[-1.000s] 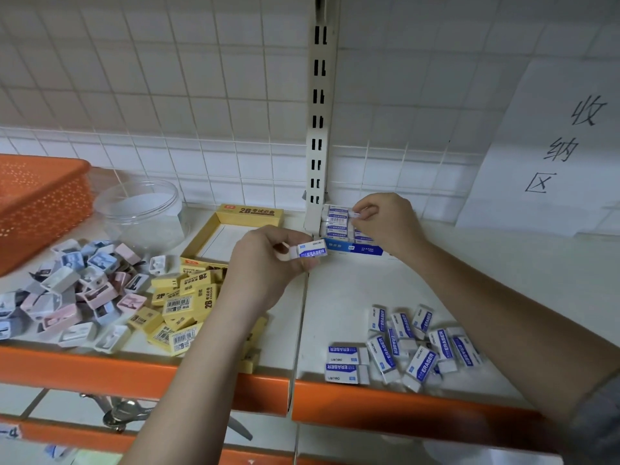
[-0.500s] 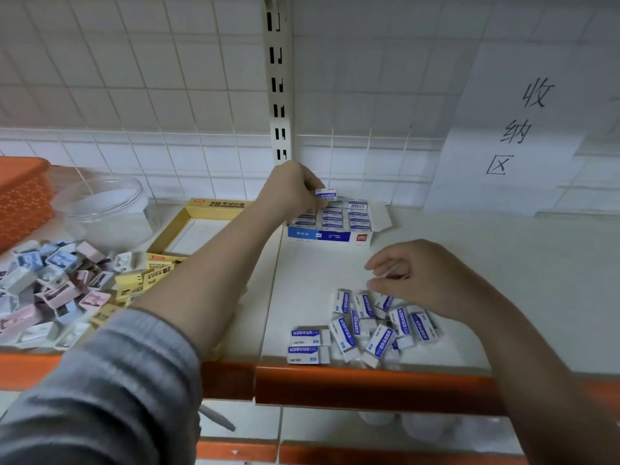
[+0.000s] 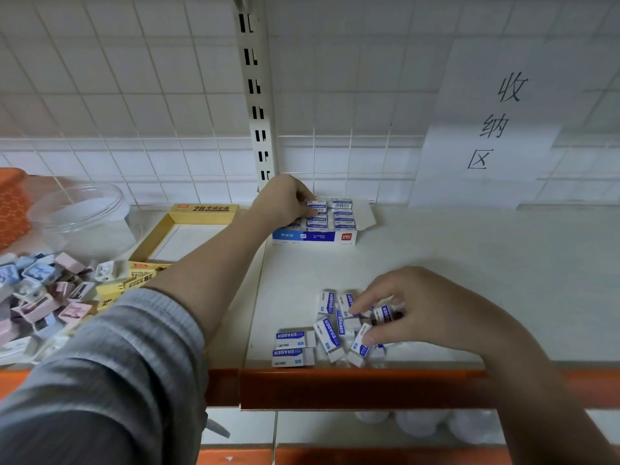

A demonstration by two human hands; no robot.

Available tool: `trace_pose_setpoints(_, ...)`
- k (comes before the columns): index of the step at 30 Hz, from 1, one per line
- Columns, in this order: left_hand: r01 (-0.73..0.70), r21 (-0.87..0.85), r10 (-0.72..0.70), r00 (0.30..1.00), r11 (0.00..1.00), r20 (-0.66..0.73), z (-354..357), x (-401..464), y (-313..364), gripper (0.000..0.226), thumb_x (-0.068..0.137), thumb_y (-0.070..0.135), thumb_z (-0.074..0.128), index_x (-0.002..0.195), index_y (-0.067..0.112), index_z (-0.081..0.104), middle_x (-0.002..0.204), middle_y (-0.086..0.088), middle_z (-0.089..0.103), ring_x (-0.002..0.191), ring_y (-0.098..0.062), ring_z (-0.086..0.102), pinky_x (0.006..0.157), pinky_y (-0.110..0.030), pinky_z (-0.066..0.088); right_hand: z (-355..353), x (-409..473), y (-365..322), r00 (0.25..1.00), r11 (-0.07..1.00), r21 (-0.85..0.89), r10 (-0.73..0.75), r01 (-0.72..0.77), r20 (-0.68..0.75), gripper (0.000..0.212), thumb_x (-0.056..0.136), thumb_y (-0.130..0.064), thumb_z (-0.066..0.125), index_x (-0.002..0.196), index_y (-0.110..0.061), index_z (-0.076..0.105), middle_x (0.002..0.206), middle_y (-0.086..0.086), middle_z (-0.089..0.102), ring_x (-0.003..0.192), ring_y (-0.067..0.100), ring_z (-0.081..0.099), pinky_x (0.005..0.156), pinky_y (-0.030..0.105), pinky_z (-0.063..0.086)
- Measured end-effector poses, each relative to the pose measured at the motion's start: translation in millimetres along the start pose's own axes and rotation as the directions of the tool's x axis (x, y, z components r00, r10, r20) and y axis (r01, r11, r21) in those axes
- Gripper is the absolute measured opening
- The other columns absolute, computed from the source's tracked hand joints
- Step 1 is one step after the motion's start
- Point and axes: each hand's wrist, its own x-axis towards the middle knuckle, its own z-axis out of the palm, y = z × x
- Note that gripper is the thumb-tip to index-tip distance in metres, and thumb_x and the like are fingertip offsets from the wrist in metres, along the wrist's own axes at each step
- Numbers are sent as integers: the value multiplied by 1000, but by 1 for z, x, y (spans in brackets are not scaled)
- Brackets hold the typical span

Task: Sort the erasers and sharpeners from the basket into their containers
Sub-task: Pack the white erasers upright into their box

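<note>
near pile: loose white erasers w/ blue-and-white paper sleeves (image 3: 330, 332), heaped just behind the orange metal shelf lip (image 3: 335, 384); long axes point every way, two at the near-left lie crosswise, the rest run roughly front-to-back
right hand: right hand (image 3: 416, 310) sits on top of that pile, fingers curled, pinching one sleeved eraser (image 3: 384, 315) between thumb & forefinger; that eraser's long axis runs about front-to-back, tilted
far target: blue-and-white cardboard eraser box (image 3: 315, 236), flaps open, near the white tiled back wall (image 3: 134, 95); it lies straight ahead & a bit left of the right hand, well apart from the pile
left hand: left hand (image 3: 285, 199) reaches across to the box's left end, fingers curled around a sleeved eraser at the top row (image 3: 317, 207), seating it; box rows run left-right
nearer hand: right for the pile, left for the box
judgement: next eraser prob. needs turning crosswise to match the rows
left side, untouched: yellow 2B erasers (image 3: 110, 290) by their yellow cardboard tray (image 3: 201, 213); pastel plastic sharpeners (image 3: 37, 297) near the clear plastic tub (image 3: 80, 216); orange mesh basket (image 3: 13, 203) at far left
</note>
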Motion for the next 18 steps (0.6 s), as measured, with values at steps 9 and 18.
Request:
trace_pose_setpoints(9,46,13,-44,995,999,-85,7,1,-4,24,81,25,72,103,18,70,112,0,64,86,-10,51,68,-24,41,3,-4,-5,998,1000,31,-8,6,58,34,66,-20,84,85,-41,66,91,-12,67,75,-6,59,67,6,41)
trace_pose_setpoints(18,40,86,-36,998,996,-49,9,-2,-3,21,89,20,61,107,13,71,110,-3,68,92,-17,61,72,-24,46,2,-4,-4,997,999,15,-29,28,68,28,68,-15,83,83,-34,67,91,-12,67,72,-7,56,64,4,39)
